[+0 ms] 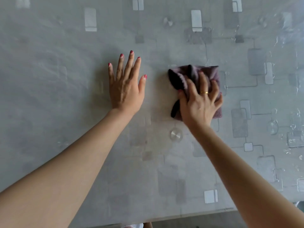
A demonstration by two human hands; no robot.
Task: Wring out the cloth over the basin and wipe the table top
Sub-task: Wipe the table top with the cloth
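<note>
Table top (pixel 65 79) open all round; only cloth (pixel 209 76) lies there.

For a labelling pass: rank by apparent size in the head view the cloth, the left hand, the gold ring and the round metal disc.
1. cloth and left hand: look alike, unranked
2. round metal disc
3. gold ring
</note>
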